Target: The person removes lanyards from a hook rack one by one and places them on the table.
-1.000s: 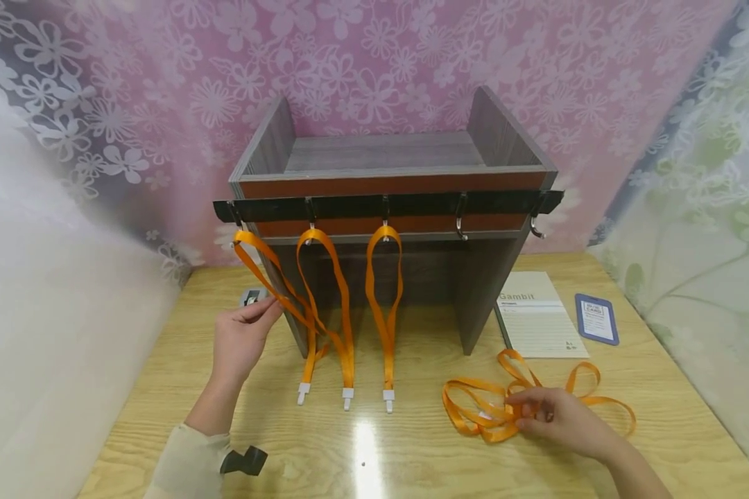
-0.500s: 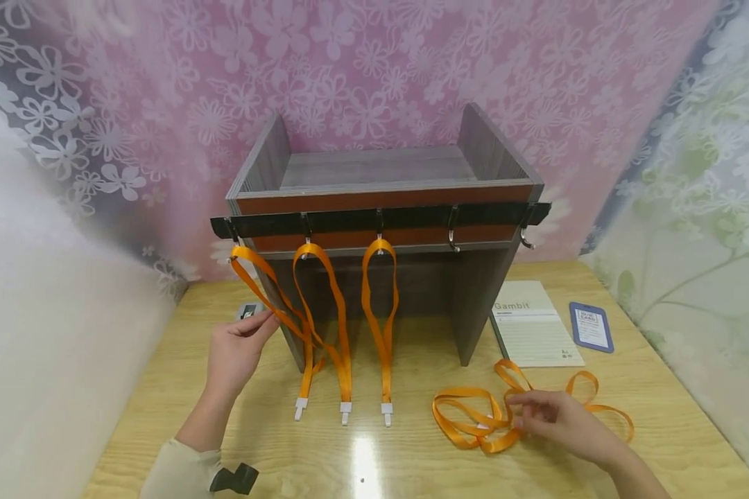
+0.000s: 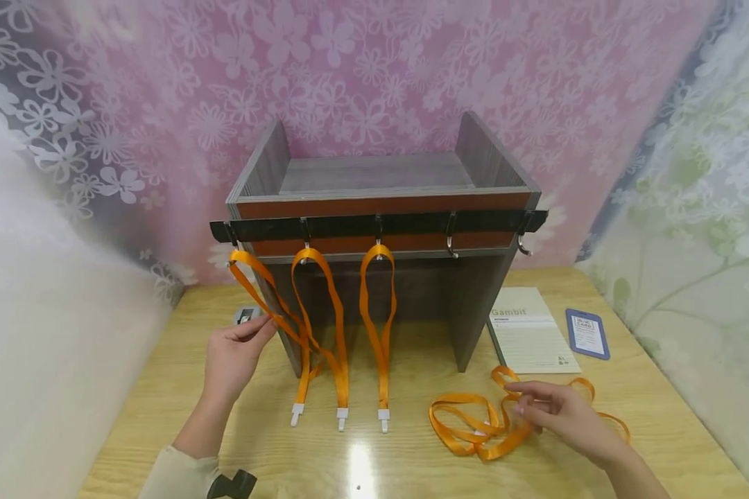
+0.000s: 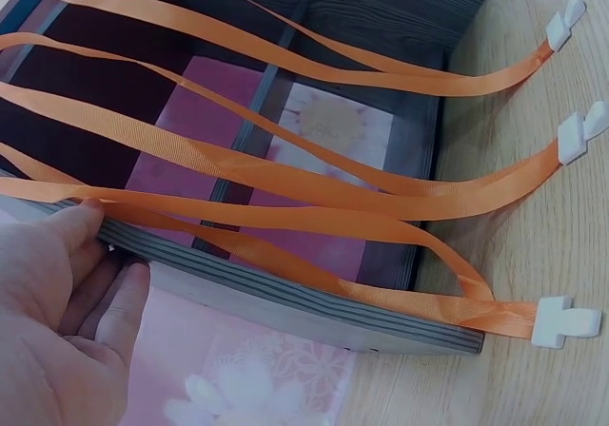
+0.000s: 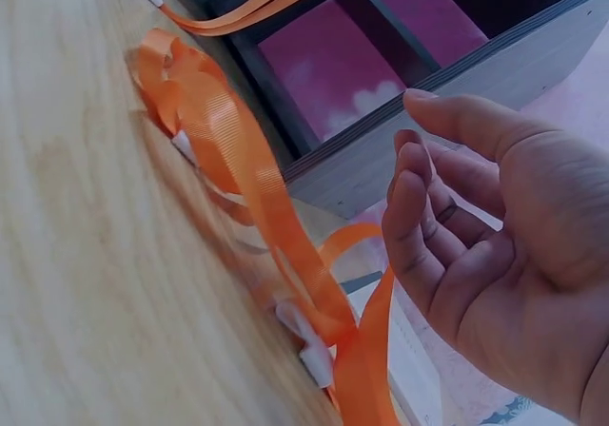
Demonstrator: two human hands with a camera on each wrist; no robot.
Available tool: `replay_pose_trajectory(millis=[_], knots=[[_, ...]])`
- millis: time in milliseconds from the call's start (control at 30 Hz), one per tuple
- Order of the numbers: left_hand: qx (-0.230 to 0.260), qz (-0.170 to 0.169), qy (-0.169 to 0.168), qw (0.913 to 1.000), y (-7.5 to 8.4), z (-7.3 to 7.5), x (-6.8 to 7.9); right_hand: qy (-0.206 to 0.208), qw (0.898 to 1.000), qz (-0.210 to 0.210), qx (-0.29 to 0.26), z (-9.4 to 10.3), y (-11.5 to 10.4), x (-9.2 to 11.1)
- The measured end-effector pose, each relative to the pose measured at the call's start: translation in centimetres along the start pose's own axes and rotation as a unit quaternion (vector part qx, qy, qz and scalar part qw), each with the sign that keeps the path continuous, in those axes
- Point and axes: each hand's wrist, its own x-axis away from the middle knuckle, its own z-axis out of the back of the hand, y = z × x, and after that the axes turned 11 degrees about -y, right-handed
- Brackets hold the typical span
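Three orange lanyards with white clips hang from hooks on a black rail (image 3: 343,225). My left hand (image 3: 232,360) pinches one strap of the leftmost lanyard (image 3: 250,258) with thumb and index finger, beside the stand's left panel. To its right hang the second lanyard (image 3: 342,378) and the third lanyard (image 3: 383,378), their clips pointing down. My right hand (image 3: 564,416) is over a loose heap of orange lanyards (image 3: 462,398) on the table. In the right wrist view its thumb (image 5: 457,117) stands apart from loosely bent fingers, and an orange strap runs behind them.
The grey wooden stand (image 3: 374,177) carries the rail, with two bare hooks (image 3: 451,246) at its right. A Gambit notepad (image 3: 530,333) and a blue card holder (image 3: 588,334) lie right of it. A small grey object (image 3: 245,315) lies behind the left hand.
The head view has tilted slightly upward. My right hand's fingers have loosened and lifted a little at the heap, where a strap blurs with movement. My left hand keeps its pinch.
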Motion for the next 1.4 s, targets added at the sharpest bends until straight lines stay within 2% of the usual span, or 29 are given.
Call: replay_pose_trajectory(millis=[167, 400, 633, 900, 1267, 1400], knots=[[-0.001, -0.011, 0.002, 0.9999, 0.0, 0.0, -0.1, 0.017, 1.0, 0.0, 0.005, 0.1, -0.7, -0.3], [0.003, -0.006, 0.002, 1.0, -0.1, 0.0, 0.1, -0.004, 0.999, 0.029, -0.033, 0.5, -2.2, -0.8], [-0.005, -0.014, 0.005, 0.9999, -0.2, 0.3, 0.2, 0.014, 0.999, 0.027, -0.016, 0.6, -4.0, -1.7], [0.012, -0.021, 0.006, 0.9997, -0.3, 0.1, 0.0, 0.012, 0.995, 0.101, -0.001, 0.8, -5.5, -2.6], [0.009, -0.002, 0.001, 1.0, -0.1, 0.1, 0.1, 0.005, 0.99, 0.141, 0.015, 1.6, -8.0, -3.1], [0.005, 0.001, 0.002, 1.0, 0.0, 0.0, 0.1, 0.009, 0.99, 0.14, 0.023, 1.6, -9.0, -3.3]])
